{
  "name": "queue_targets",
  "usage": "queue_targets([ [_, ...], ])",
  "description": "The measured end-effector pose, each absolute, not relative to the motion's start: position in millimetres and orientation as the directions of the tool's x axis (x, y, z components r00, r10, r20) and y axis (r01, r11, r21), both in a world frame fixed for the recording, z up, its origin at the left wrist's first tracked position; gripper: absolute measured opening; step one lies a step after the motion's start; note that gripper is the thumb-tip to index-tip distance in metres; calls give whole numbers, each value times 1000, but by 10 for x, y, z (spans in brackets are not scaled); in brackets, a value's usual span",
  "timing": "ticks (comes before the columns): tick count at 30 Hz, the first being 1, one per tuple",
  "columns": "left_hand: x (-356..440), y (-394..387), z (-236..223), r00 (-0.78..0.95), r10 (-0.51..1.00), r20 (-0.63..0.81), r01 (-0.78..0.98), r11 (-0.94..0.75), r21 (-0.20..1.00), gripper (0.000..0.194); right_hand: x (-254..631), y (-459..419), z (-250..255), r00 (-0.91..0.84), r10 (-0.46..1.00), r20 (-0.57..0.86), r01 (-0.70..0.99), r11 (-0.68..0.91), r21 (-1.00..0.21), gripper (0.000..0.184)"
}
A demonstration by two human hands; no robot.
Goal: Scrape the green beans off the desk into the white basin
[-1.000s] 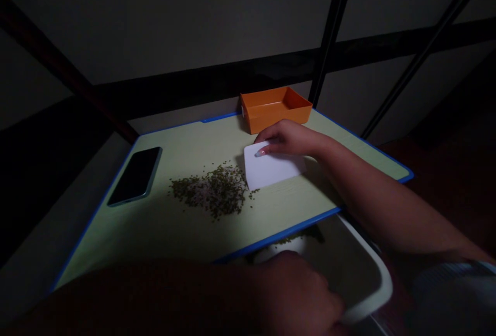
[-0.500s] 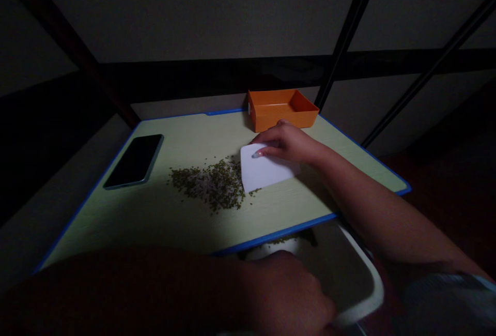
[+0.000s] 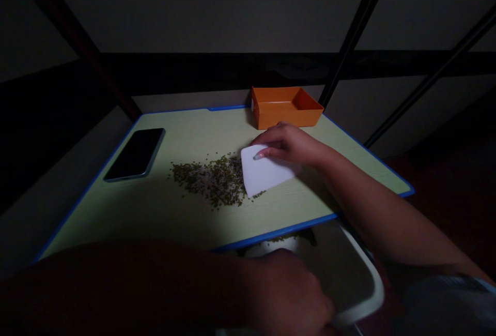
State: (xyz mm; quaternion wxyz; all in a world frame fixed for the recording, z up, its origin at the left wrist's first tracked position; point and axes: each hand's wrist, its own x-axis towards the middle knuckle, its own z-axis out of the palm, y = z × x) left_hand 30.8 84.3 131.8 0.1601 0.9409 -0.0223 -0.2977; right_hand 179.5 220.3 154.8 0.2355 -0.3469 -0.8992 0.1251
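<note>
So, right hand (image 3: 287,143) pinching a white card (image 3: 265,173), greenish bits (image 3: 211,181) piled just left of it; left hand (image 3: 289,292) by a white-rimmed tub (image 3: 376,297), can't tell if it's gripping.

You face a wall (image 3: 217,10) of large, plain greyish panels, crossed by a wide black band (image 3: 217,70) and divided by dark strips (image 3: 355,36) that slant in your view. Just before it stands your pale yellow-green counter (image 3: 186,132), edged in blue. On your right, dark reddish floor (image 3: 430,196) fades into shadow. Your light is dim, brightest across the counter.
</note>
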Motion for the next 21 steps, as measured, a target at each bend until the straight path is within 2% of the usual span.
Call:
queue_targets([
  [7, 311, 838, 1290, 831, -147, -536, 47, -942, 331, 41, 1785, 2191, 1538, -660, 660, 359, 525, 747, -409, 29],
  [21, 304, 838, 1267, 830, -141, -541, 49, -946, 322, 44, 1734, 2131, 1564, -666, 693, 274, 535, 701, -472, 29],
])
